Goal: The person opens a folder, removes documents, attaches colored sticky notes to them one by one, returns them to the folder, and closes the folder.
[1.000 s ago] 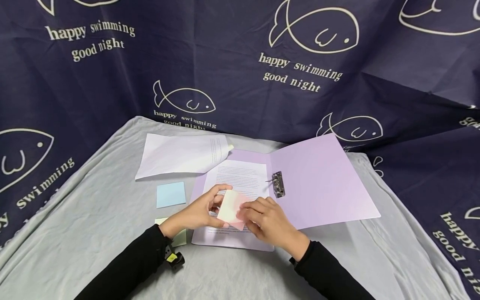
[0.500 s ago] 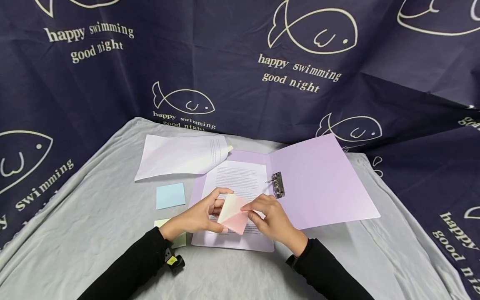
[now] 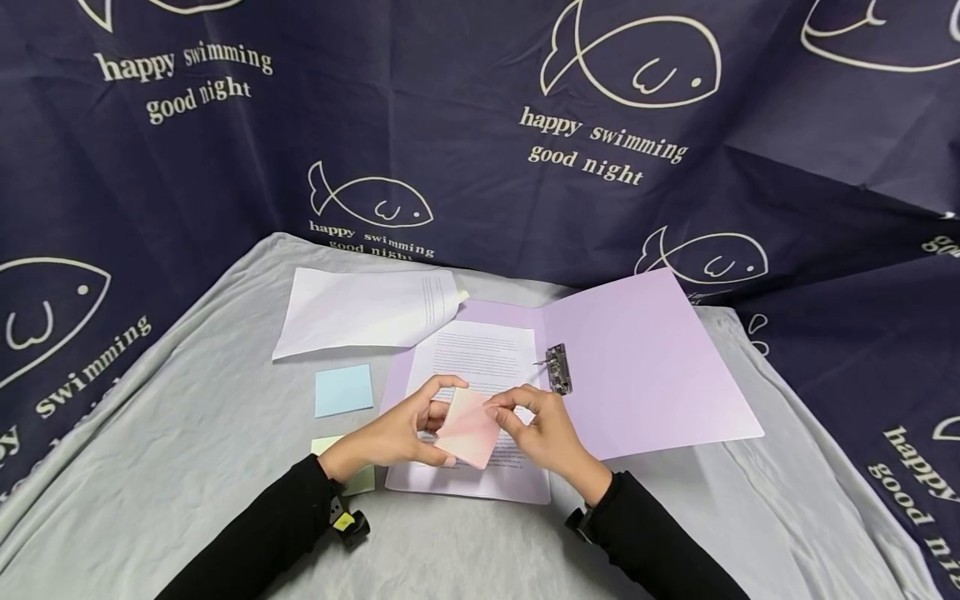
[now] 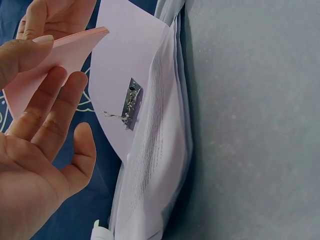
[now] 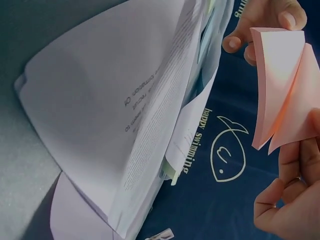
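A pink sticky note pad [image 3: 465,429] is held by its edges in my left hand [image 3: 401,429], above the printed sheets [image 3: 483,350] in the folder. My right hand [image 3: 543,429] pinches the top sticky note [image 5: 301,102] by its right side. In the right wrist view this note stands partly away from the pad [image 5: 277,65], with a narrow wedge-shaped gap between them. The left wrist view shows the pad [image 4: 60,57] edge-on between thumb and fingers, the little finger curled apart from it.
A lilac folder [image 3: 645,375] lies spread, its metal clip [image 3: 557,368] near the spine. Folded-back printed paper [image 3: 360,308] with a pale yellow tab [image 3: 462,296] extends left. A blue note pad [image 3: 343,390] and a green one [image 3: 360,479], partly under the left wrist, lie on the grey cloth [image 3: 225,417].
The right hand's fingers have gone from lying over the pad to pinching the top note at its right side. The note's pink face now covers most of the pad's pale surface.
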